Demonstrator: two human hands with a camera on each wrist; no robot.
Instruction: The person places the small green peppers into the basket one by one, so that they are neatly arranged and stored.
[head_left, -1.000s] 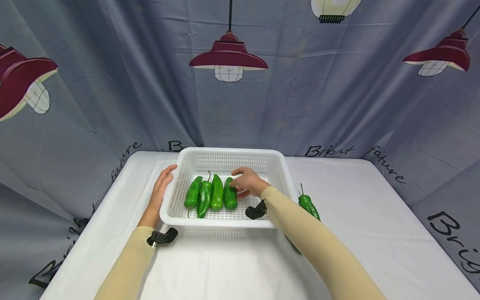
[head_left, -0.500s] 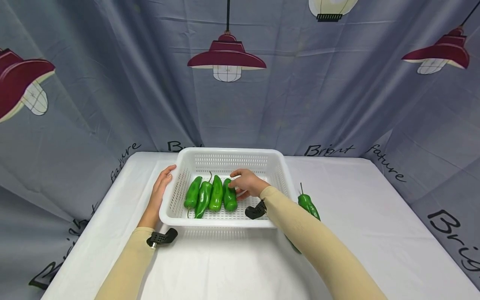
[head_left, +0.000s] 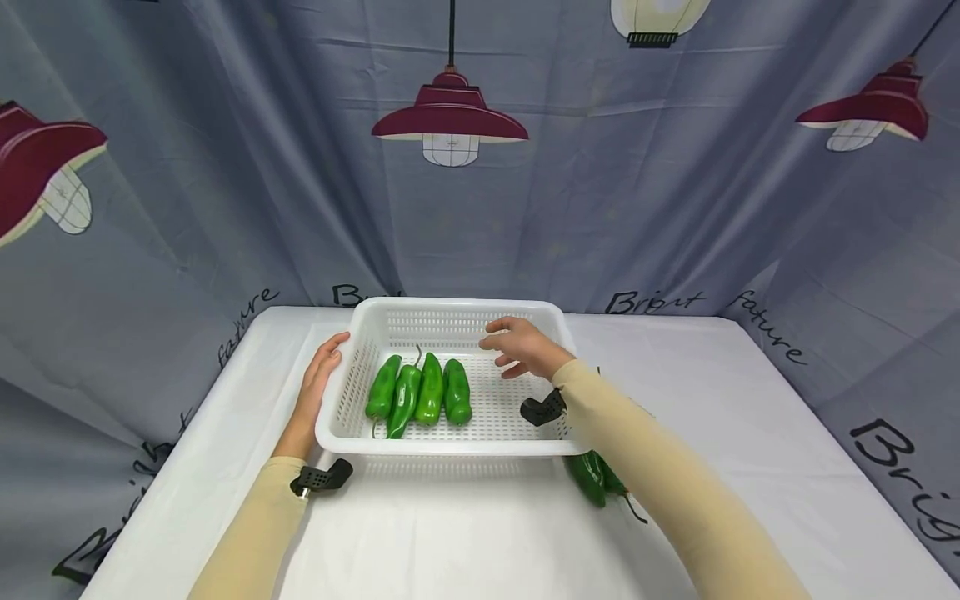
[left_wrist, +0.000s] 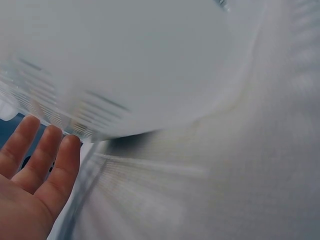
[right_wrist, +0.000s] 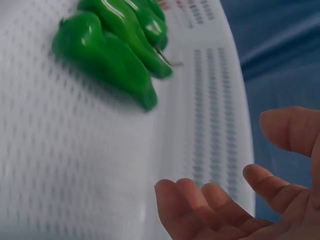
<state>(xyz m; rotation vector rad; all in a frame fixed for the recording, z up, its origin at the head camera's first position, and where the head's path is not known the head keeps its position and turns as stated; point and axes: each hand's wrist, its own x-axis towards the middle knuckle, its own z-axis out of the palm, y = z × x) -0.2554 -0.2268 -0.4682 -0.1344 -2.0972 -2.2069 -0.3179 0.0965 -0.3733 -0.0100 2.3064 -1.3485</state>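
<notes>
A white perforated plastic basket [head_left: 465, 447] stands on the table, with several green peppers lying side by side in its left half. My left hand [head_left: 315, 392] rests against the basket's left side, fingers straight; in the left wrist view its fingertips [left_wrist: 70, 150] are right at the slotted wall. Over the right half of the basket floats my right hand [head_left: 523, 346], fingers spread and holding nothing. The rightmost pepper [head_left: 457, 392] in the basket lies to the left of that hand; in the right wrist view this pepper [right_wrist: 105, 62] is apart from the fingers.
More green peppers [head_left: 588, 477] lie on the white tablecloth [head_left: 450, 533] at the basket's front right corner, partly hidden by my right sleeve [head_left: 660, 475]. A grey-blue curtain [head_left: 570, 217] printed with lamps hangs behind the table.
My right hand has let go of the rightmost pepper and moved up and to the right. The pepper stays in the basket. My left hand keeps its place at the basket's side.
</notes>
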